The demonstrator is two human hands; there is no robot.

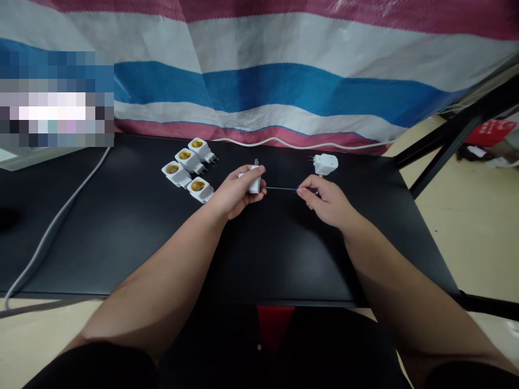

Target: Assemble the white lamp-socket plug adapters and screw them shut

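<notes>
My left hand [242, 192] is closed around a white plug-in lamp socket [254, 186], its prongs pointing away from me. In my right hand [324, 199] is a screwdriver [279, 188], pinched by its handle, most of which the fingers hide. The thin shaft runs level to the left and meets the side of the held socket; its tip is hidden. Left of my left hand stand several similar white lamp sockets [185, 156] with gold-coloured threaded insides. Just beyond my right hand lies another white plug-in piece [326, 163] with its prongs to the left.
The black table [284, 254] carries everything. A white cable [259, 143] runs along its back edge, and a grey cable [60, 208] crosses its left side. Behind hangs a striped plastic sheet [267, 81]. Black metal bars [441, 146] rise at the right.
</notes>
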